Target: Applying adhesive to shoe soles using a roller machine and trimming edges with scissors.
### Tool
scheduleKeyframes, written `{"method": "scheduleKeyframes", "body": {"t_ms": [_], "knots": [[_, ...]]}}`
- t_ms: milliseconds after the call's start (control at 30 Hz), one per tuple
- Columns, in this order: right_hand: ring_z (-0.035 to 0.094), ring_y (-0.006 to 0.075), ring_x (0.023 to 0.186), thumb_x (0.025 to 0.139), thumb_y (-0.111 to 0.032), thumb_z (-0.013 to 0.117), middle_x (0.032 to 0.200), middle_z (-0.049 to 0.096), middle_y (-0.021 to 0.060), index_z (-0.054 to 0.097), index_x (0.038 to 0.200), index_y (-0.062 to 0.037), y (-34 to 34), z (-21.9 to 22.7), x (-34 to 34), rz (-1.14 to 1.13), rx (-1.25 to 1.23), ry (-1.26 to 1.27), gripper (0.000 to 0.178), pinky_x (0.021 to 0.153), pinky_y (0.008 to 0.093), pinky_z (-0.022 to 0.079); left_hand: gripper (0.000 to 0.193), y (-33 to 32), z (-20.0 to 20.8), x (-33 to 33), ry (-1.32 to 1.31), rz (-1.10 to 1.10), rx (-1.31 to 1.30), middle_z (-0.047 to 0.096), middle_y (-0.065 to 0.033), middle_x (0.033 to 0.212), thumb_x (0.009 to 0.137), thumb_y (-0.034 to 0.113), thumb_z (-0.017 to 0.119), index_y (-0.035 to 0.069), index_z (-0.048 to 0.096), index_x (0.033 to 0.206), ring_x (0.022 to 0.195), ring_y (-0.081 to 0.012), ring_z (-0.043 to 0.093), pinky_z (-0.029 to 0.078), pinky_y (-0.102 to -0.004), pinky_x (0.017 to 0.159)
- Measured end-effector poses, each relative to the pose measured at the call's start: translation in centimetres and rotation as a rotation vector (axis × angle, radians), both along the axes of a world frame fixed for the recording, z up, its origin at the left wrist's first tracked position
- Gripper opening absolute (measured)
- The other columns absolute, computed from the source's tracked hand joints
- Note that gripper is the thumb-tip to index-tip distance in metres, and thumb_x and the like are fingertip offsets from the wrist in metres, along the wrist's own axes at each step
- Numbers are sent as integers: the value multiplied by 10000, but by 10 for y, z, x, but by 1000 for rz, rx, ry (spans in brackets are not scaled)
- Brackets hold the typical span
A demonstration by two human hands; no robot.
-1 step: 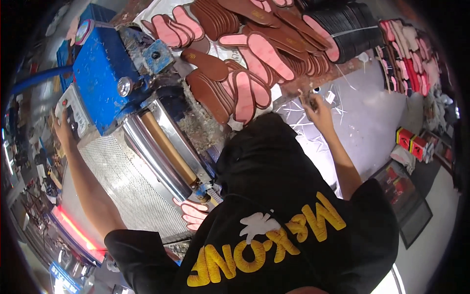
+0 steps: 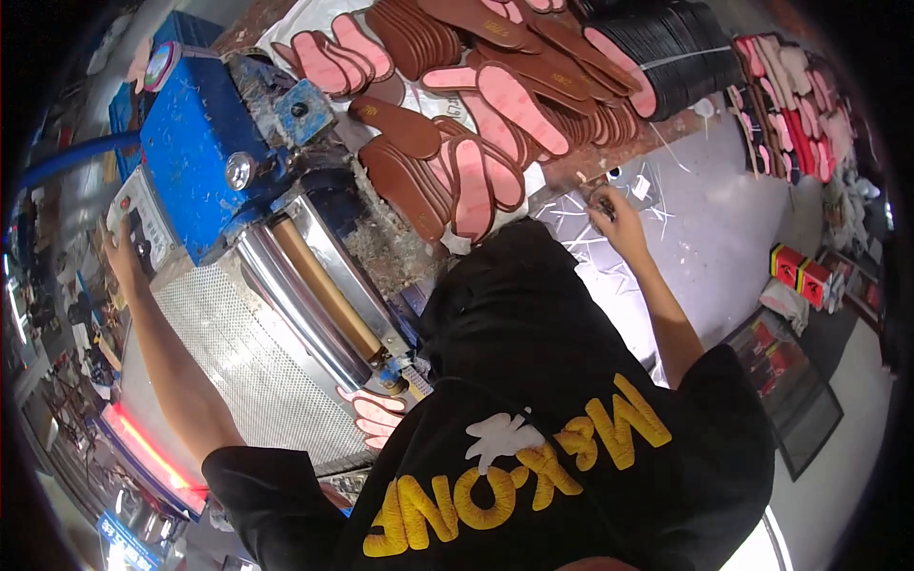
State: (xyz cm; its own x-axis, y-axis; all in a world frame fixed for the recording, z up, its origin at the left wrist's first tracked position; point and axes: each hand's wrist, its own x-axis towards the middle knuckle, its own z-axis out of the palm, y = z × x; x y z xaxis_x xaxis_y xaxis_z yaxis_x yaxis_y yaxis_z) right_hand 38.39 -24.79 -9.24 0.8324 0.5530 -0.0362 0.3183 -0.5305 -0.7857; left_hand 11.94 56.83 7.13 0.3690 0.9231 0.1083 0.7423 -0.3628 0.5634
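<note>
My left hand rests at the edge of a pale control panel with a red button, on the side of a blue machine; its fingers are partly hidden. Beside it are the machine's shiny metal roller and a tan roller. On the right, my right hand is curled over a heap of thin white strips. Its fingertips close around something small and dark that I cannot make out. Nearest to that hand lie pink-faced insoles and brown insoles in overlapping stacks.
A strapped bundle of black insoles stands at the far right of the table. A perforated metal sheet slopes below the rollers, with a few pink insoles at its end. A red and yellow box sits farther right.
The fingers of my right hand have drawn in slightly and curl more. My left hand stays at the panel.
</note>
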Motion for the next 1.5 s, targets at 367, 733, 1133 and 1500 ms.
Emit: {"method": "scheduleKeyframes", "body": {"t_ms": [367,733,1133,1500], "knots": [[545,344,1112,769,-26,622,1141,609,129,569,1141,-78,-13,-69,77,334,-345,-377,380,947,478,413,875,-16,-8,21,-21,-17,13,444,-226,1449,829,547,667,-26,414,1440,1304,-335,472,368,-429,1068],[565,251,996,779,-212,587,965,568,49,646,953,-123,18,-53,83,554,-678,-583,205,805,413,485,853,-1,-13,-6,-65,3,-20,511,-236,1390,818,522,681,-12,424,1431,1246,-331,523,390,-393,1038],[638,387,859,853,-255,654,1007,589,184,511,1069,-21,82,35,64,1,-250,-351,349,718,469,519,630,-22,4,16,-69,-14,163,575,-232,1288,863,416,678,-46,574,1278,1198,-348,547,405,-395,1016],[602,419,943,758,-191,750,980,592,213,522,937,-13,99,-6,47,-21,-440,-228,340,782,488,513,158,-163,19,6,-517,-108,498,649,-68,932,943,138,621,17,657,1039,859,-164,619,496,-310,762]]}}
